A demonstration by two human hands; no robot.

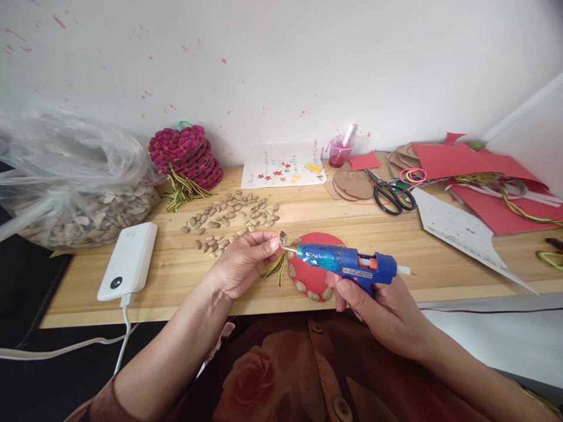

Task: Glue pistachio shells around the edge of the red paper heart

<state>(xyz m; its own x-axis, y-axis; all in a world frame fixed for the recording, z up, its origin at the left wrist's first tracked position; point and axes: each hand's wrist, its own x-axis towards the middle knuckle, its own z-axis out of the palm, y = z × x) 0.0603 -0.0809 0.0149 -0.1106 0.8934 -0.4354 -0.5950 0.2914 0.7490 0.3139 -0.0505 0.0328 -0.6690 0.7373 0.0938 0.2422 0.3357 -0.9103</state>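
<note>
My left hand (244,261) pinches a single nutshell (283,237) between thumb and fingers, just above the table's front edge. My right hand (378,310) grips a blue glue gun (347,264) whose nozzle tip touches that nutshell. Under the gun lies a red heart-shaped cutout (314,266) with several shells stuck along its lower edge and a yellow-green tassel (276,268) at its left side. A loose pile of shells (233,220) is spread on the wooden table (176,269) behind my left hand.
A white power bank (128,258) with a cable lies at the left. A clear bag of shells (70,193) sits far left. A stack of finished red hearts (187,155), black scissors (391,193), cardboard pieces, red paper sheets (475,170) and a pink cup (339,151) line the back.
</note>
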